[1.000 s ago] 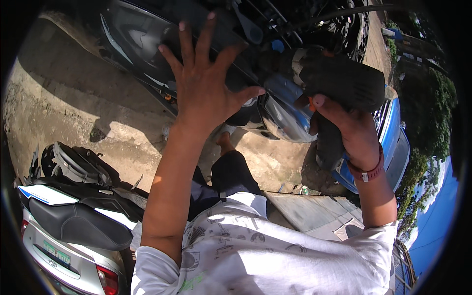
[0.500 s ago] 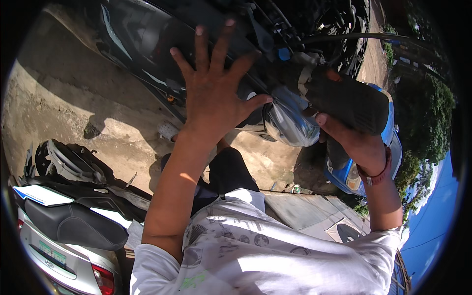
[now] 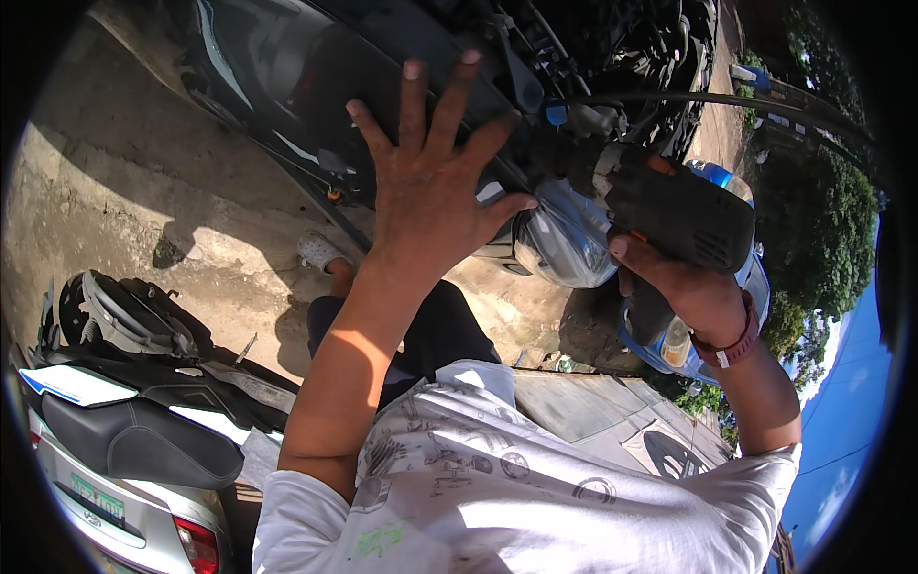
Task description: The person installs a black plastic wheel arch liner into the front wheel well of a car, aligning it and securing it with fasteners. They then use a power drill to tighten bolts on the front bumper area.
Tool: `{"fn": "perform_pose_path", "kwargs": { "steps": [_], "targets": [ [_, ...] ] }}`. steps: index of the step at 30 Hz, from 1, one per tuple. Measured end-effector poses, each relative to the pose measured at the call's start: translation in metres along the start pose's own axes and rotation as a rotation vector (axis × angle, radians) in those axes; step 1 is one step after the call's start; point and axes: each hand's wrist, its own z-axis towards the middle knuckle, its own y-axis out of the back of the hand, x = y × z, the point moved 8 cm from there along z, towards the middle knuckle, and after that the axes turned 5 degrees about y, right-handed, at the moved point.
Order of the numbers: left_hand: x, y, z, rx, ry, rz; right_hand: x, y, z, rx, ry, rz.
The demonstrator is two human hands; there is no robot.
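Observation:
My left hand (image 3: 435, 182) is spread flat with fingers apart against the dark body panel of a black motorcycle (image 3: 316, 86) in front of me. My right hand (image 3: 684, 287) grips the handle of a black cordless power drill (image 3: 679, 215), whose nose points left toward the machine's dark engine area (image 3: 574, 115). A red band sits on my right wrist. A shiny silver cover (image 3: 564, 239) hangs just below the drill's nose. The drill's tip is hidden in the shadow.
A parked scooter with a black seat (image 3: 134, 440) and a helmet (image 3: 124, 316) stands at lower left. My foot in a pale shoe (image 3: 320, 251) rests on the concrete ground (image 3: 115, 191). A blue vehicle part (image 3: 660, 335) lies under my right hand. Trees fill the right side.
My left hand has slid slightly to the right and up along the motorcycle panel. The drill in my right hand has dropped a little lower and closer to the engine area.

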Motion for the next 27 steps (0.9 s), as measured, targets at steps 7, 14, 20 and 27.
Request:
{"fn": "perform_pose_path", "kwargs": {
  "steps": [7,14,20,27],
  "targets": [
    [0.0,-0.004,-0.002,-0.021,-0.024,0.003,0.005,-0.001,-0.001,0.027,0.035,-0.031],
    [0.001,-0.004,-0.002,-0.038,-0.026,0.009,0.003,0.002,0.0,-0.007,0.06,0.021],
    [-0.001,-0.003,-0.002,-0.037,-0.019,0.02,0.006,0.006,-0.003,0.02,0.039,0.011],
    [-0.004,0.006,-0.002,-0.077,-0.005,-0.08,0.005,0.012,-0.004,0.001,0.006,-0.024]
  ]
}}
